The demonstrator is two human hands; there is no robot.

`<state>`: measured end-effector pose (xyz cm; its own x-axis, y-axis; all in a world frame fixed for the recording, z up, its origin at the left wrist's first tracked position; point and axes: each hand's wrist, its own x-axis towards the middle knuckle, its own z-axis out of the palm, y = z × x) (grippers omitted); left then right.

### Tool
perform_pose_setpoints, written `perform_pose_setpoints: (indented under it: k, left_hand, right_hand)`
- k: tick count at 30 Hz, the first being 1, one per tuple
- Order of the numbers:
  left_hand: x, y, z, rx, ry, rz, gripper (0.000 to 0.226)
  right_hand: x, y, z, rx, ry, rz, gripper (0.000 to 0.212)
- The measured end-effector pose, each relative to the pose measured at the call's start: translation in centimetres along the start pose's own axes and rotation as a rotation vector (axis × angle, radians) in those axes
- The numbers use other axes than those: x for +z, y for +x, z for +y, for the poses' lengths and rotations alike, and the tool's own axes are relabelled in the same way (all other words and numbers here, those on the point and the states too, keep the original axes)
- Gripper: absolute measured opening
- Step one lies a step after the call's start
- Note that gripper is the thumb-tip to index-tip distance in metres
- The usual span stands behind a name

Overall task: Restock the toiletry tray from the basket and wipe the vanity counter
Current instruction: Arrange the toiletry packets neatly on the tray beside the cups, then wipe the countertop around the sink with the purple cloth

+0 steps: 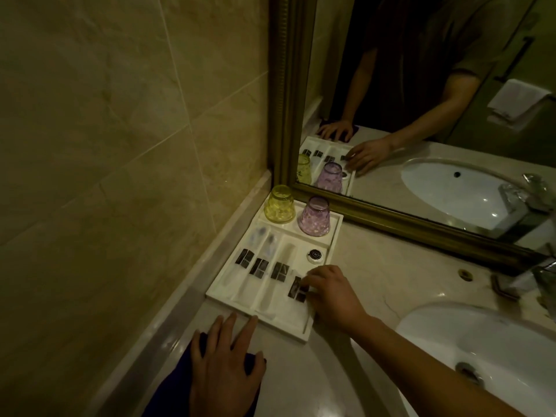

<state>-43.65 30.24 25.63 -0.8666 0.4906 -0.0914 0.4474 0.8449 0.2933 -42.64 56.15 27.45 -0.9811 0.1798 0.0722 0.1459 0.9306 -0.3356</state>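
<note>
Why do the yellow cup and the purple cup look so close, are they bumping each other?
Apart. The head view shows a strip of white tray between the yellow cup and the purple cup.

Both hands are bare, with no gloves, rings or watch visible: the left hand (224,365) and the right hand (332,296). The right forearm (436,365) is uncovered. The mirror (421,85) reflects a dark short-sleeved top ending above the elbow.
</note>
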Motion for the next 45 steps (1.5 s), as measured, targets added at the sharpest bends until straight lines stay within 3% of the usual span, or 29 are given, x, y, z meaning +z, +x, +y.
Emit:
perform_pose_setpoints:
  k: [4, 9, 14, 19, 22, 24, 28, 30, 32, 34, 36, 41, 45]
  left_hand:
    - [0.0, 0.0, 0.0, 0.0, -0.006, -0.027, 0.067]
    - [-0.3, 0.0, 0.0, -0.006, -0.02, -0.047, 0.066]
    - [-0.4, -0.1, -0.1, 0.006, -0.014, -0.06, 0.065]
    - [-0.9, -0.1, 0.1, -0.027, -0.013, -0.064, 0.064]
    - [-1.5, -0.4, -0.3, -0.062, -0.133, -0.015, 0.064]
    - [-2.2, -0.7, -1.4, -0.165, -0.144, -0.048, 0.077]
    - [-4.0, -2.3, -3.3, -0.328, 0.049, -0.201, 0.111]
    - [-4.6, -2.7, -4.0, -0.387, -0.058, -0.271, 0.119]
    - [-5.0, -2.4, -4.7, -0.43, -0.314, -0.327, 0.098]
    - [-5.4, -2.2, -5.0, -0.401, -0.415, -0.309, 0.042]
    - [-5.8, -2.5, -4.8, -0.393, -0.486, -0.248, 0.011]
    - [-6.4, -4.1, -2.3, -0.355, -0.668, -0.171, 0.008]
    - [-7.8, -7.3, 2.8, -0.394, -1.103, -0.127, 0.019]
  right_hand:
    - [0.0, 0.6, -0.2, -0.01, 0.004, 0.032, 0.026]
    - [0.3, 0.5, -0.4, 0.049, 0.06, 0.056, 0.041]
    - [0.9, -0.2, -0.2, 0.047, -0.063, 0.008, 0.037]
    - [0.6, -1.2, -1.1, 0.114, 0.083, 0.07, 0.039]
    - [-0.1, -3.2, -1.6, 0.192, 0.159, 0.079, 0.038]
    - [-0.5, -5.0, -1.9, 0.226, 0.176, 0.07, 0.038]
    - [-1.0, -9.2, -3.3, 0.252, 0.177, 0.072, 0.035]
    - [-1.0, -11.3, -4.7, 0.246, 0.213, 0.102, 0.03]
    - [-0.8, -13.0, -6.5, 0.223, 0.259, 0.111, 0.027]
    - [-0.6, -14.5, -8.4, 0.198, 0.301, 0.07, 0.029]
    - [-0.4, -15.8, -9.9, 0.164, 0.375, 0.034, 0.028]
    - [-0.6, -17.8, -12.3, 0.186, 0.736, -0.093, 0.045]
    - [-1.3, -19.9, -12.9, 0.194, 1.092, -0.169, 0.062]
